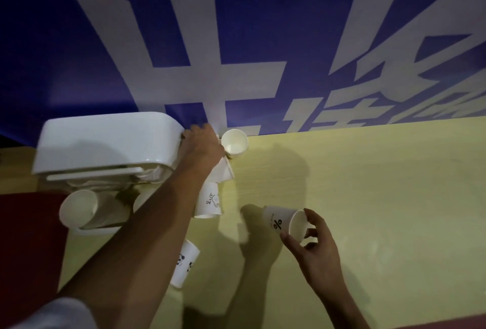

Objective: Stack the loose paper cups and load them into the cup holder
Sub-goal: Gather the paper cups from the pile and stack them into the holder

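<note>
The white cup holder stands at the back left of the yellow table, with a stack of cups lying in its lower cradle. My left hand reaches to the holder's right side and grips a white paper cup that sticks out below the wrist. At the front right, my right hand pinches the rim of a cup printed with a percent sign, tilted on its side just above the table. Loose cups remain: one upright, one marked "Hi", one with pandas.
A blue banner with large white characters rises right behind the table's far edge. A dark red surface borders the table on the left. Bare yellow tabletop stretches to the right of my right hand.
</note>
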